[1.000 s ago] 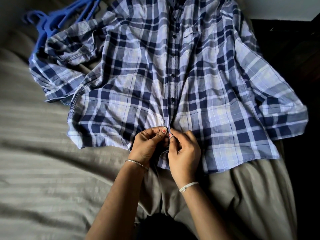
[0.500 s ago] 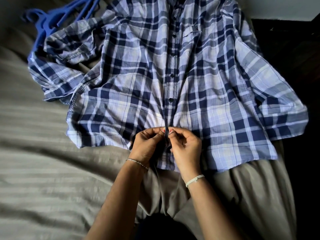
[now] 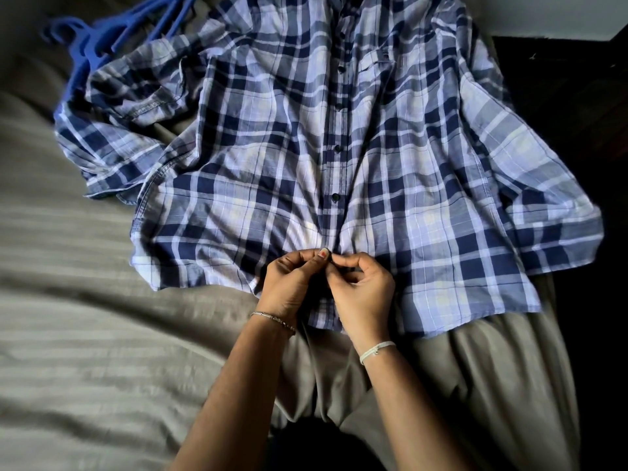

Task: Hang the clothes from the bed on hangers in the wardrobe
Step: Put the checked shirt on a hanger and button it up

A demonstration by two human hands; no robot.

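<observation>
A blue and white plaid shirt [image 3: 272, 171] lies spread front-up on the bed, its button placket running down the middle with several dark buttons fastened. My left hand [image 3: 292, 287] and my right hand [image 3: 363, 294] meet at the lower placket near the hem, and each pinches the shirt's front edge there between thumb and fingers. The spot between the fingertips is hidden. Blue plastic hangers [image 3: 102, 39] lie at the far left, partly under the shirt's left sleeve.
The bed is covered in a grey-brown striped sheet [image 3: 85, 334] that fills the left and near side. The bed's right edge drops to a dark floor [image 3: 584, 96]. A pale wall strip [image 3: 560, 15] shows at the top right.
Both hands stayed at the lower placket, working the fabric between their fingertips. My right hand's fingers have shifted slightly, and the shirt front has gathered a little toward the hands.
</observation>
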